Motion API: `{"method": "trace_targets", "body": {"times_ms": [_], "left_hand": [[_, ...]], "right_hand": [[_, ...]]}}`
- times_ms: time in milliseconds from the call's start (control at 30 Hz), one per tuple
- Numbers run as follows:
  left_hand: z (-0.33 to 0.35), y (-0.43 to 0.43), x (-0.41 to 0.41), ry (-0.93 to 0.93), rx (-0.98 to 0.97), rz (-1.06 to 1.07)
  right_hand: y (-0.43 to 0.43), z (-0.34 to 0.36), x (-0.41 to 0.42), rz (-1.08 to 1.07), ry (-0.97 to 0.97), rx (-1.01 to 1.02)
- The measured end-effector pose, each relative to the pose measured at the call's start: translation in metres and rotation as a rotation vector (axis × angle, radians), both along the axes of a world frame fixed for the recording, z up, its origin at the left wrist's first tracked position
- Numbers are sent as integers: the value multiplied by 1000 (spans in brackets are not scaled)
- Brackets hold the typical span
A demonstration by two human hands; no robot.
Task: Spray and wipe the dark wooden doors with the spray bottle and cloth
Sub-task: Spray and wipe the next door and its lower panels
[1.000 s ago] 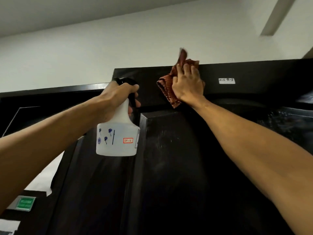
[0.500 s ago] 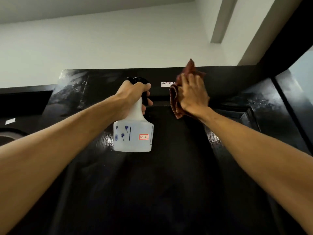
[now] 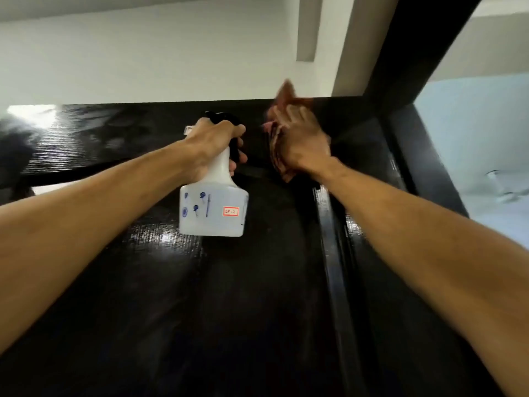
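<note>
A dark wooden door (image 3: 229, 296) fills the lower view, with its dark top frame (image 3: 128, 133) above, glossy and streaked wet. My left hand (image 3: 211, 144) grips the neck of a white spray bottle (image 3: 213, 210) with a black trigger head, held up close to the door. My right hand (image 3: 300, 141) presses a reddish-brown cloth (image 3: 282, 110) flat against the top frame near the door's upper right corner. The cloth is motion-blurred and mostly hidden under my hand.
A dark vertical door post (image 3: 423, 156) runs up the right side, with a pale blue wall (image 3: 481, 144) beyond it. A white wall (image 3: 143, 58) and ceiling beam (image 3: 309, 27) rise above the frame. A small white label peeks out behind my left hand.
My right hand has slid the cloth rightward along the top frame toward the right corner. My left hand with the bottle followed, and my view turned right.
</note>
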State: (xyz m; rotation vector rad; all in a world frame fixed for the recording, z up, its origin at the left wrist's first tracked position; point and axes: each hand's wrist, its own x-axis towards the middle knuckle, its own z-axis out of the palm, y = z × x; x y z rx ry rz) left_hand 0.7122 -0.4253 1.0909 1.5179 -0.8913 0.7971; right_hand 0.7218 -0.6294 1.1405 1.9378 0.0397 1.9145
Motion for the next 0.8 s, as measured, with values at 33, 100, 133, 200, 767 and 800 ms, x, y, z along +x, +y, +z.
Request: {"method": "trace_targets", "body": {"times_ms": [33, 100, 133, 200, 767, 800], "left_hand": [[2, -10, -3, -1, -9, 4], [6, -24, -10, -11, -28, 0], [7, -32, -15, -14, -26, -7], [6, -42, -22, -9, -18, -34], [-138, -41, -32, 169, 51, -72], [-143, -35, -31, 172, 43, -61]], "right_hand": [[-1, -1, -1, 58, 57, -28], [-21, 5, -13, 132, 87, -42], [-43, 10, -21, 136, 47, -8], [-92, 16, -42, 98, -54, 119], [-88, -170, -28, 77, 97, -38], [-79, -164, -24, 83, 75, 23]]}}
